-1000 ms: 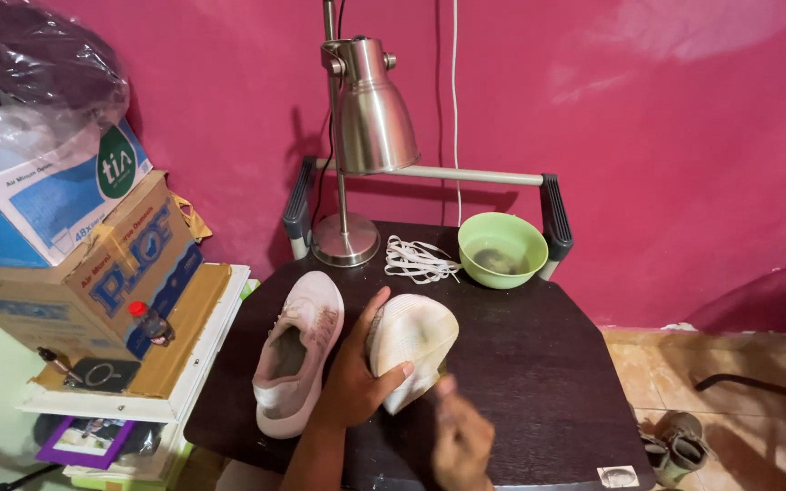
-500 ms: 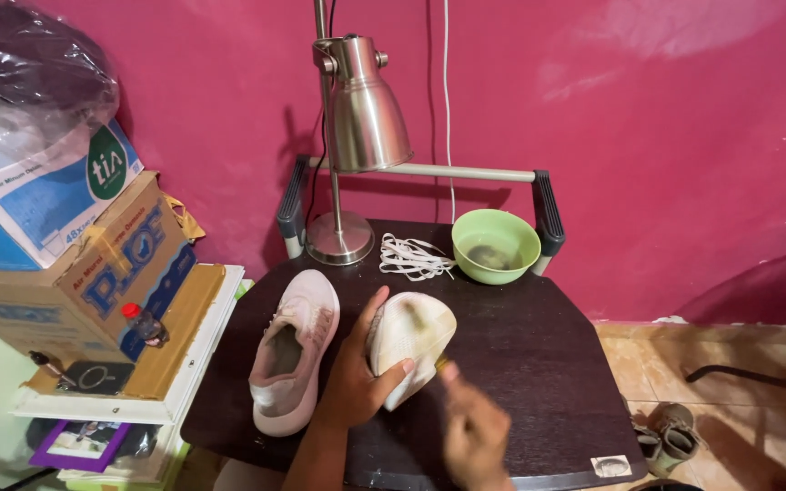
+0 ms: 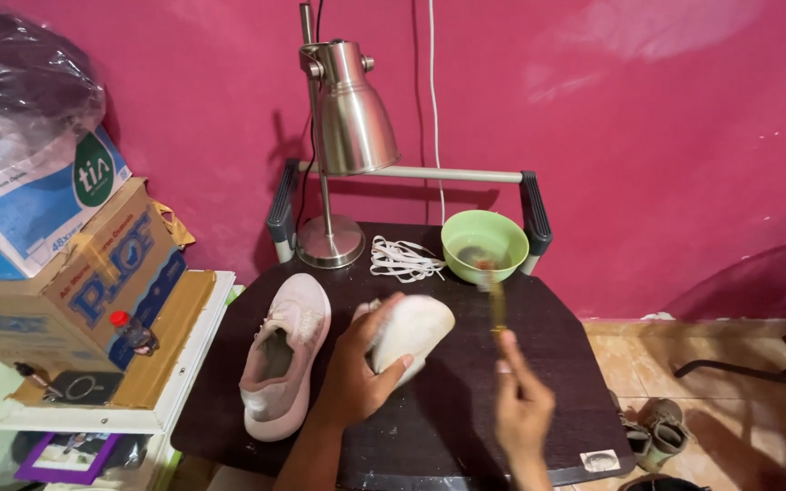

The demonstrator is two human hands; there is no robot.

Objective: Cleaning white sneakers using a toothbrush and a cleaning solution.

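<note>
Shoe (image 3: 411, 332), pale and turned on its side, sits at the middle of the dark surface (image 3: 466, 418), where we clamp it in our left hand (image 3: 357, 368), fingers wrapped over its upper and thumb under the sole edge. Our right hand (image 3: 520, 409) has its grip closed on a thin brush (image 3: 497, 300), blurred, whose tip points toward the green bowl (image 3: 484, 244). We judge the shoe light, with a soft fabric upper that gives under pressure and a stiffer sole; the firm place to take hold is across the midfoot, where upper meets sole, since the toe would deform and a damp surface could slip. We count two shoes, the held one and a second pink shoe (image 3: 286, 355) lying just beside it to the left; one bowl; one bundle of white laces (image 3: 402, 259) between bowl and lamp base; one metal lamp (image 3: 343, 136); and two cardboard boxes (image 3: 75, 273) stacked on a shelf at the left.
</note>
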